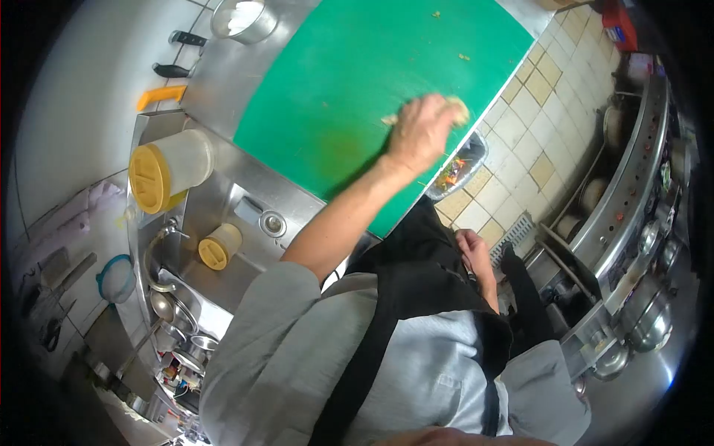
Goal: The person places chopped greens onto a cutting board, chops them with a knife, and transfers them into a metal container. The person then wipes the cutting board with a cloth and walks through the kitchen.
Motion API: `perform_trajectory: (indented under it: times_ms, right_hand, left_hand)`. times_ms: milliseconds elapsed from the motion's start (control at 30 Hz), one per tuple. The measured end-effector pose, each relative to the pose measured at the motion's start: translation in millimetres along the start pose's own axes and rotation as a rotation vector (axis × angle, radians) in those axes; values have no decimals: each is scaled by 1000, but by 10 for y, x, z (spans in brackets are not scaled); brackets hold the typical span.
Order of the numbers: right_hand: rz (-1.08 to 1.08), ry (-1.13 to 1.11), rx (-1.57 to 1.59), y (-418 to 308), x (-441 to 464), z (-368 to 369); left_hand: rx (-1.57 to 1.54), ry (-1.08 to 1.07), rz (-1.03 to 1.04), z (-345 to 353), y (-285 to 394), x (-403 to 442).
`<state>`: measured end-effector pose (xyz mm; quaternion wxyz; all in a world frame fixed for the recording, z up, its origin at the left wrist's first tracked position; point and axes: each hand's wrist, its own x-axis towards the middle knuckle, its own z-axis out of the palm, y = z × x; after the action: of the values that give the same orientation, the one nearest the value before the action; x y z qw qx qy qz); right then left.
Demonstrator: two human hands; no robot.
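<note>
My left hand [425, 134] presses down on a large green cutting board [349, 82], its fingers closed around a pale yellowish wad [460, 111], which may be a cloth or sponge. A bit of the same pale stuff shows on the other side of the hand. Small food scraps dot the board, and a yellowish stain marks its lower part. Beside the black apron [416, 253], my right hand [474, 251] hangs low with its fingers curled; what they hold, if anything, is hidden.
Under the board's right edge is a clear bin [465, 167] with colourful scraps. At left a steel sink [245, 256] holds a small yellow-lidded container [221, 247]; a larger one [175, 167] stands above. Knives [187, 39] hang on the wall. A stove counter [625, 201] runs along the right.
</note>
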<state>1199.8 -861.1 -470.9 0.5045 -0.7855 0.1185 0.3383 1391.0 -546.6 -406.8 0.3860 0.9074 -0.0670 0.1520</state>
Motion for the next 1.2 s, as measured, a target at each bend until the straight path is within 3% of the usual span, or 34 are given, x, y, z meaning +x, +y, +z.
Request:
perform_trajectory:
  times_ms: [67, 200, 333, 367, 433, 500, 567, 633, 733, 767, 833, 900, 967, 1033, 1100, 1167, 1200]
  right_hand:
    - [-82, 4, -384, -229, -21, -40]
    - [99, 87, -73, -266, 35, -258]
    - [113, 112, -2, -353, -23, -272]
    - [117, 133, 8, -295, -47, -235]
    - [120, 157, 37, -63, -90, -137]
    - [161, 177, 122, -37, -218, -51]
    - [165, 122, 19, 218, -304, 23]
    - [138, 82, -135, 301, -341, 33]
    - [192, 153, -11, 177, -357, -38]
    - [150, 183, 68, 263, -359, -72]
    - [193, 219, 85, 42, -386, -104]
    - [212, 240, 125, 21, -362, -110]
    - [222, 237, 150, 84, -369, -48]
    - [253, 216, 162, 99, -424, 55]
    - [239, 180, 91, 130, -446, 69]
    - [230, 153, -2, 249, -464, 58]
    - [222, 154, 1, 235, -442, 0]
  left_hand:
    - [-96, -49, -22, -105, 79, 69]
    - [-27, 256, 23, -377, -560, 802]
    - [223, 365, -61, -483, -1269, 1814]
    - [220, 359, -52, -432, -1289, 1879]
    - [234, 25, -129, -274, -1301, 1976]
    - [131, -48, 180, 64, -1257, 1722]
    - [133, -239, 343, 263, -939, 1314]
    - [-158, -400, 333, 143, -461, 988]
    - [-183, -286, 363, 33, -466, 1365]
    - [-402, -371, 95, 99, -675, 1655]
    - [-99, -78, 89, 175, -1147, 2133]
    - [19, 94, 16, 277, -1021, 2347]
    - [105, -128, 20, 613, -988, 2483]
    - [15, -475, 184, 692, -582, 2303]
    - [-145, -398, 568, 925, -503, 1903]
    - [-164, -554, 603, 744, -277, 1369]
    - [-181, -579, 779, 772, -300, 1136]
